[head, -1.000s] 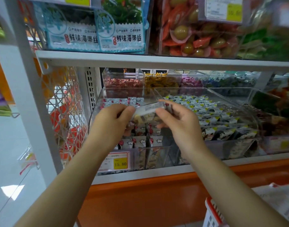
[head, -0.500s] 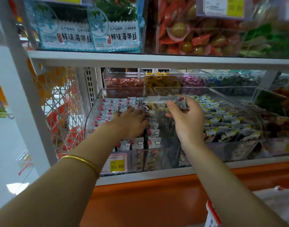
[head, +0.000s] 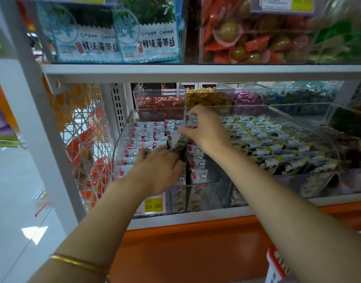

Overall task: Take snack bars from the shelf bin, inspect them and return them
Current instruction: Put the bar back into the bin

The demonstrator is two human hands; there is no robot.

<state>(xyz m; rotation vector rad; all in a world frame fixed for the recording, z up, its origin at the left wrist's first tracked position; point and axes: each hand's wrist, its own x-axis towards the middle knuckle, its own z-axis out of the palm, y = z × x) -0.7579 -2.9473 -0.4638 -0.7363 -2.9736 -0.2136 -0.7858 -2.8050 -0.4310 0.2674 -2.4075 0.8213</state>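
Here, right hand (head: 205, 128) pinches a snack bar (head: 180, 140); left hand (head: 158, 168) rests flat in bin (head: 120, 148).

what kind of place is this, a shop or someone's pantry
Most likely a shop's snack aisle: a yellow price tag reading 15.80 on a clear bin of wrapped snack bars, more bins of sweets behind, and a red basket at lower right.

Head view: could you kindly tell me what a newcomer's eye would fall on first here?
Two bare hands meet over the clear shelf bin at centre: the right hand pinches a snack bar above the packed rows, the left hand rests on them. The yellow 15.80 price tag on the bin's front and the blue seaweed packs on the shelf above also stand out.
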